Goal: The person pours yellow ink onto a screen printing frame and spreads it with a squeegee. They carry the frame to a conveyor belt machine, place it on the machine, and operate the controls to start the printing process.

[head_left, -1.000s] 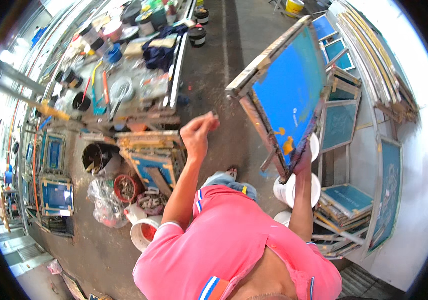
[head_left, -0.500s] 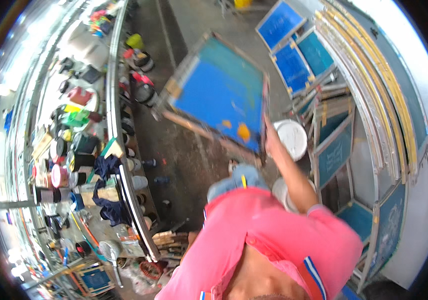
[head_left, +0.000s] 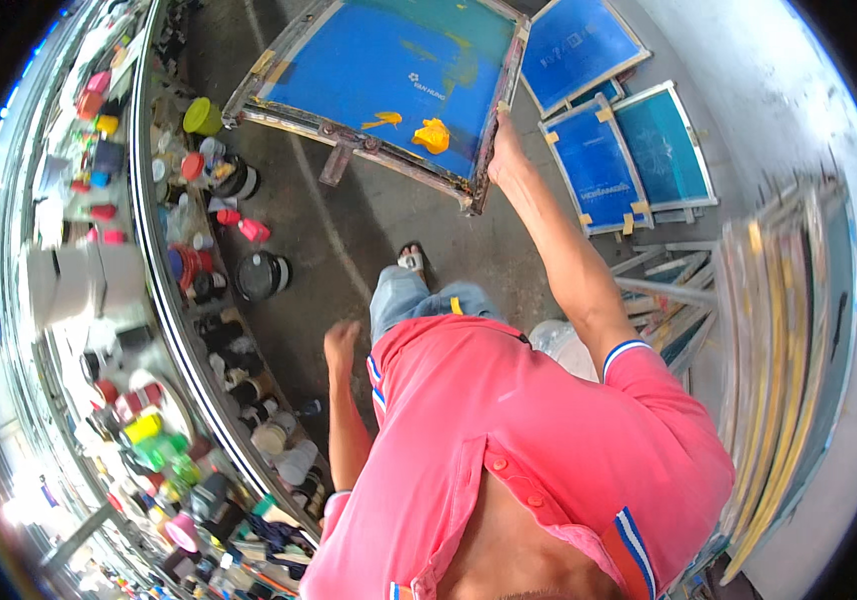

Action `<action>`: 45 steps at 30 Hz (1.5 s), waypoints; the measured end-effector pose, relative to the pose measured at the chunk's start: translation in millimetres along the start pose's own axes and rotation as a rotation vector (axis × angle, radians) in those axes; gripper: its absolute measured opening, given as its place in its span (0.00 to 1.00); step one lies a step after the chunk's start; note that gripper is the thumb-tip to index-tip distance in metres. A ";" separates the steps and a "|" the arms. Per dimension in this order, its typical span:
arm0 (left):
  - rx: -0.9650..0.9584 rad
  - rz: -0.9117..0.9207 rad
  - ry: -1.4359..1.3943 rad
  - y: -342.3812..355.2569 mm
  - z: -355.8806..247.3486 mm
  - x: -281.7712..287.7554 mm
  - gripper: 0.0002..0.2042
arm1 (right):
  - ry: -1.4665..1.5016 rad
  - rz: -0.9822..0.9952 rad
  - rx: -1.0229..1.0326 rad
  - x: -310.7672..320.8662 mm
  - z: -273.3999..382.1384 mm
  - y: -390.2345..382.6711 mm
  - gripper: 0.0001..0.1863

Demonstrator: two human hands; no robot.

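Screen-printing frame (head_left: 379, 70) has shifted farther away; right hand (head_left: 507, 157) grips its right edge. Left hand (head_left: 343, 345) hangs right of the table (head_left: 155, 250); its grip state cannot be determined.

The right arm (head_left: 574, 250) stretches forward and outward, its right hand (head_left: 506, 152) clasped in a grip; the left forearm (head_left: 349, 430) points forward, its left hand (head_left: 343, 345) blurred, finger pose unclear.

Gripped a blue screen (head_left: 374, 65) by its edge with the right hand (head_left: 505, 155); held the left hand (head_left: 342, 345) near the jeans (head_left: 399, 300).
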State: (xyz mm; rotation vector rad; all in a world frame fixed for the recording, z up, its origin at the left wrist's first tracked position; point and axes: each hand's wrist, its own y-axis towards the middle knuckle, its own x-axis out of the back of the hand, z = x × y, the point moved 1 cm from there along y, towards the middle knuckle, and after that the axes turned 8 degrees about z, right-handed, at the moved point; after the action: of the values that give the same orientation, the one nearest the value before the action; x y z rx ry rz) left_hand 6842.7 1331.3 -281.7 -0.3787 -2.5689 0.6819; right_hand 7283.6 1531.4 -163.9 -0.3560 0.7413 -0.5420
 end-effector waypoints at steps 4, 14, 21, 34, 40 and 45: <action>-0.385 0.597 -0.176 145.4 -290.4 -35.4 0.24 | 0.040 -0.108 -0.133 -67.8 62.0 72.4 0.29; -0.215 0.867 -0.160 433.4 -619.5 -88.0 0.10 | 0.181 0.031 -0.011 -162.5 228.2 346.1 0.23; -0.277 0.882 -0.064 550.4 -766.4 -104.5 0.08 | 0.191 -0.026 0.027 -223.9 385.8 460.2 0.23; -0.798 -0.179 -0.091 1006.2 -1030.0 -141.7 0.07 | 0.293 -0.059 0.378 -177.7 706.2 815.7 0.26; -0.916 -0.268 -0.079 1099.9 -1248.5 -224.3 0.09 | 0.377 -0.333 0.653 -93.2 892.9 857.6 0.31; -0.775 -0.308 0.091 1201.9 -1330.2 -338.9 0.15 | 0.291 -0.621 1.084 37.4 1030.8 878.0 0.26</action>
State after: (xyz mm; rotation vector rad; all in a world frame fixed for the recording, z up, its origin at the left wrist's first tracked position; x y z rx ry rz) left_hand 7959.1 2746.6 0.1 -0.2254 -2.6228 -0.4529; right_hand 8340.4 2337.2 98.5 0.5426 0.5046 -1.5039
